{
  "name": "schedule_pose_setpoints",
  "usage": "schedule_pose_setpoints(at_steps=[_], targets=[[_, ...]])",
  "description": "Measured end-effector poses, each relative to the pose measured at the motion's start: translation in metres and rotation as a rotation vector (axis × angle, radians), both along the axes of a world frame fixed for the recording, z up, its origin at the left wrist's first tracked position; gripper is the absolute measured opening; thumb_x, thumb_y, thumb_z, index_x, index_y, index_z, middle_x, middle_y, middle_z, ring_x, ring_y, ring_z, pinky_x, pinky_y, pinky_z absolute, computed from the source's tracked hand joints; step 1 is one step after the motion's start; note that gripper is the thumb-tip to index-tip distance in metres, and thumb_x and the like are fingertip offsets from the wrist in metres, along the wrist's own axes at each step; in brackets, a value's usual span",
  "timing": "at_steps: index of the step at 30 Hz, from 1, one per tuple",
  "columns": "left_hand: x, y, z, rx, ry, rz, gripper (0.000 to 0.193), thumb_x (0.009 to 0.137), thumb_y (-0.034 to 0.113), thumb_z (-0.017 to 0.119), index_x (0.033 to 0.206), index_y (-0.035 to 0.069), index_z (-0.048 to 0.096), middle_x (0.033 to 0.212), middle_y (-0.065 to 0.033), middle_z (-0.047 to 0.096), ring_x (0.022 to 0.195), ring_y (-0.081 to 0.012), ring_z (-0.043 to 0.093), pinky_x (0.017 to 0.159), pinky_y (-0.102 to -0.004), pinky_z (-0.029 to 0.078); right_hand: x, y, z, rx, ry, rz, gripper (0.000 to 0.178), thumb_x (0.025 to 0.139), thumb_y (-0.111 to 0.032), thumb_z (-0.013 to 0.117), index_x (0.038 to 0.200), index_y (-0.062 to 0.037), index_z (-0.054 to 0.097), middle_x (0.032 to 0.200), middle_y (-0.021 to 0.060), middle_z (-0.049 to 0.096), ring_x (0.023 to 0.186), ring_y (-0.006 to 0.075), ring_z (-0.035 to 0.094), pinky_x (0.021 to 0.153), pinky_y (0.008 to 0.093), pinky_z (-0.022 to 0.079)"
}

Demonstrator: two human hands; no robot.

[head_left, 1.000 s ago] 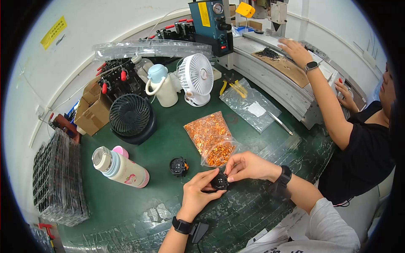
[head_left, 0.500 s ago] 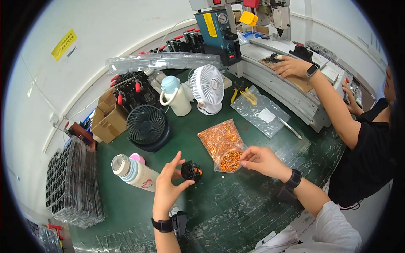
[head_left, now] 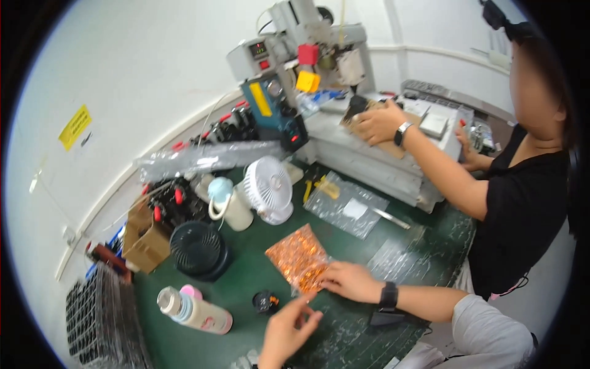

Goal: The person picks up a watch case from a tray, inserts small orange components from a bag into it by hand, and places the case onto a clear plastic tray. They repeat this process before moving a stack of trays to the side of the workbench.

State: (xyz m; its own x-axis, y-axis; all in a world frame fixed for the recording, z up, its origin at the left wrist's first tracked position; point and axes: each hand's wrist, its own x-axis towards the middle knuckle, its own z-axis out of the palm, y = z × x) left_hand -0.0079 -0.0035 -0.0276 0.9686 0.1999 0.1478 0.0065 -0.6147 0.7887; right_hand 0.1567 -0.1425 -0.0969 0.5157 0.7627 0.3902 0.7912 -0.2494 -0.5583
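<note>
A clear plastic bag (head_left: 298, 251) full of small orange pieces lies on the green table, its mouth toward me. My right hand (head_left: 351, 281) is at that mouth, fingers drawn together; what they hold, if anything, is hidden. My left hand (head_left: 290, 329) is slightly blurred near the bag's lower end. Its index finger stretches out and the thumb stands apart, with no clear object between them. Left of it, a round black part (head_left: 265, 302) with orange bits inside rests on the table, apart from both hands.
A cream bottle (head_left: 200, 312) lies left of the black part, near a dark fan (head_left: 198, 251). Behind stand a white fan (head_left: 268, 189) and a white jug (head_left: 235, 209). Stacked black trays (head_left: 101, 320) are far left. A co-worker's hand (head_left: 382, 122) works at a machine, back right.
The view has swung up and right, so the table sits lower. My left hand has left the black part and moved toward the bag. The right hand stays by the bag's mouth.
</note>
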Motion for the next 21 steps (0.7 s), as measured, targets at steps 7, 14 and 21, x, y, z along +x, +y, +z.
schedule_pose_setpoints(at_steps=[7,14,21], targets=[[0.016,-0.017,-0.053,0.018,0.063,-0.082,0.024,0.083,0.013,0.069,0.107,0.01,0.069,0.072,-0.0026,0.06,0.056,-0.0064,0.05,0.055,-0.021,0.043,0.003,-0.002,-0.009,-0.046,0.034,0.015,0.018,0.085,-0.024,0.062,0.103,-0.0193,0.065,0.097,0.0024,0.059,0.092,0.0227,0.061,0.072,0.0357,0.051],[0.018,-0.016,-0.062,0.003,-0.082,-0.054,0.02,0.083,0.013,0.069,0.101,0.006,0.068,0.075,-0.0051,0.061,0.059,-0.0102,0.053,0.057,-0.0236,0.044,0.006,-0.003,-0.01,-0.018,-0.014,0.038,0.01,0.085,-0.021,0.061,0.093,-0.0163,0.062,0.095,0.0025,0.058,0.093,0.0226,0.061,0.072,0.0356,0.051],[0.023,-0.02,-0.056,0.001,0.005,-0.019,0.019,0.084,0.012,0.068,0.101,0.005,0.07,0.07,-0.0031,0.058,0.056,-0.0062,0.05,0.053,-0.0207,0.041,0.009,-0.001,-0.014,-0.066,0.004,0.034,0.013,0.087,-0.025,0.059,0.098,-0.0178,0.061,0.098,0.0009,0.059,0.095,0.0221,0.06,0.073,0.035,0.051]])
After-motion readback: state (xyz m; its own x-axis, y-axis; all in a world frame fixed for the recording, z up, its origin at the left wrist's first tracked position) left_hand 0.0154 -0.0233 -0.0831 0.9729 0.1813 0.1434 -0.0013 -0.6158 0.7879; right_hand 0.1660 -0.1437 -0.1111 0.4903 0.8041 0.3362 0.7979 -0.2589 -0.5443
